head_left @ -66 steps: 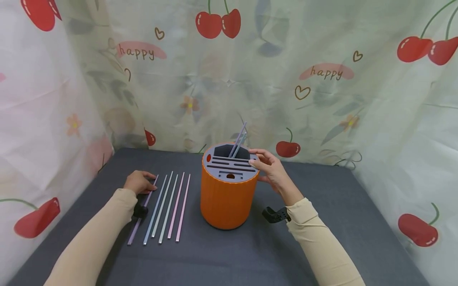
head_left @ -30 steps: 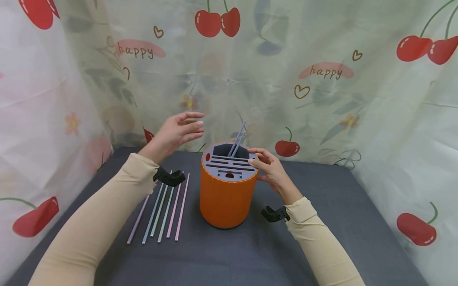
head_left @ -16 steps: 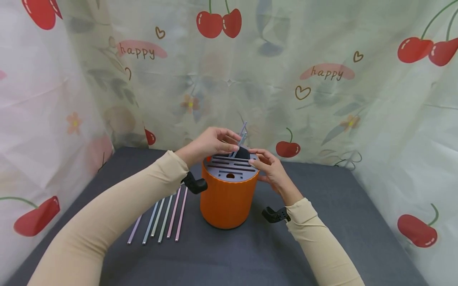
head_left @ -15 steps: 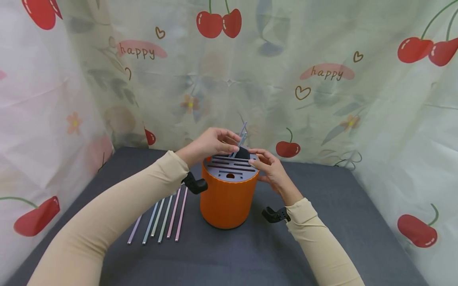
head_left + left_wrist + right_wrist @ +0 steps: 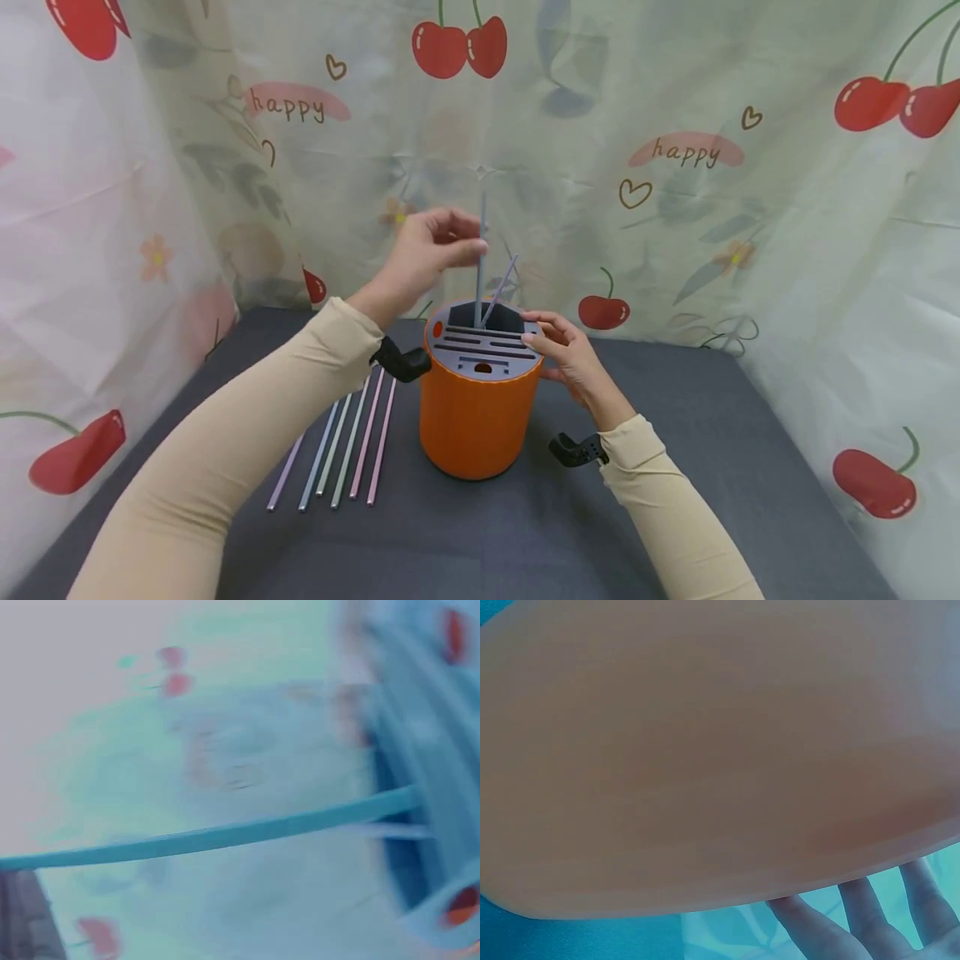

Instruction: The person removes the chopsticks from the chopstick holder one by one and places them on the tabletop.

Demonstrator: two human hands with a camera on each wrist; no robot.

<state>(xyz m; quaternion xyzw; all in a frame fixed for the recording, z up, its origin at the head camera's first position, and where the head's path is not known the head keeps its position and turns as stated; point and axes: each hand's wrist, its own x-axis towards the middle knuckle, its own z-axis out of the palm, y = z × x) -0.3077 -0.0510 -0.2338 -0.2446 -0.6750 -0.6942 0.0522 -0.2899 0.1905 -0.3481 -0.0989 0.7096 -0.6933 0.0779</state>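
My left hand point(image 5: 423, 254) pinches a blue chopstick point(image 5: 479, 292), nearly upright, its lower end inside the back compartment of an orange utensil holder point(image 5: 472, 425). In the left wrist view the chopstick point(image 5: 225, 834) runs across to the blurred slotted lid point(image 5: 435, 742). A purple chopstick point(image 5: 501, 287) leans in the same compartment, just right of the blue one. At the holder's right side my right hand point(image 5: 570, 354) grips the rim, thumb on top. Its fingers point(image 5: 862, 904) reach around the wall in the right wrist view.
Several slim metallic chopsticks, including a pink one point(image 5: 382, 442) and a purple one point(image 5: 285, 475), lie side by side left of the holder on the dark table point(image 5: 675, 500). The left forearm covers their far ends. A printed curtain point(image 5: 480, 125) stands behind.
My left hand moved from the chopsticks on the table to the holder, took hold of the blue chopstick and drew it up and left, straightening it. The right hand stayed put.
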